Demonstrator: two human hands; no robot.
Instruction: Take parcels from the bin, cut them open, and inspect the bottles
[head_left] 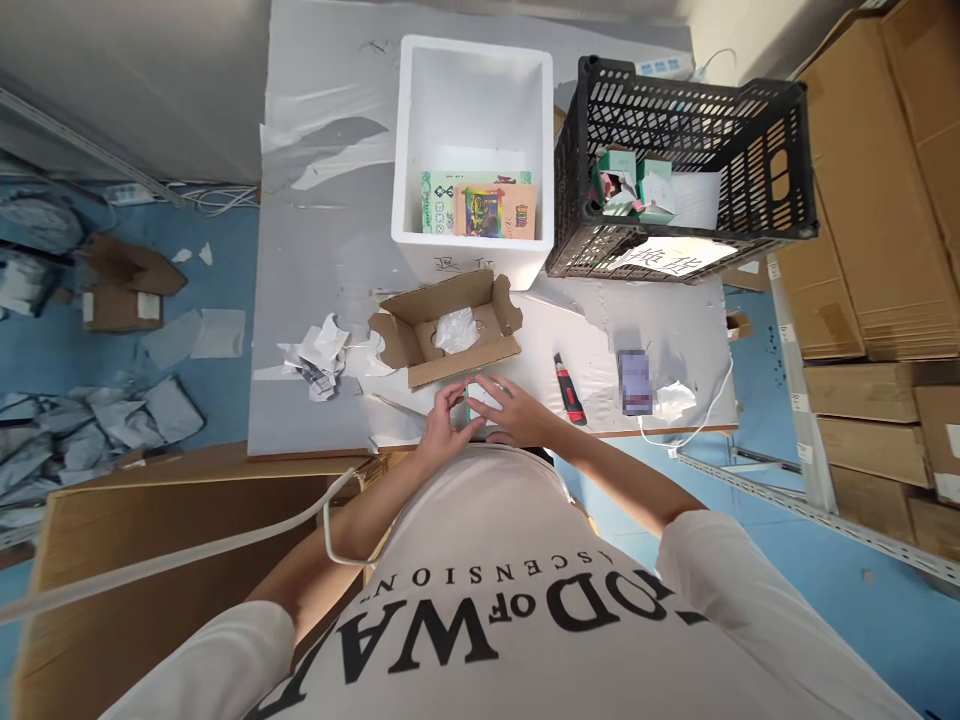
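A small white-and-green box [482,398] is at the table's front edge, partly covered by my fingers. On its left side my left hand [448,428] is closed, thumb and fingertips against it. My right hand [517,413] grips it from the right, with fingers lying over its top. Just beyond them stands an opened brown cardboard box [465,365], flaps up, with clear crumpled plastic wrap [456,330] inside. A red and black utility knife [570,390] lies to the right of my right hand.
Behind are a white foam box [472,120] holding printed packets and a black plastic crate [682,110] with green-and-white boxes. Crumpled paper [321,355] lies left, a phone [635,382] on a cable right. A large carton [180,580] stands below the table's left front edge.
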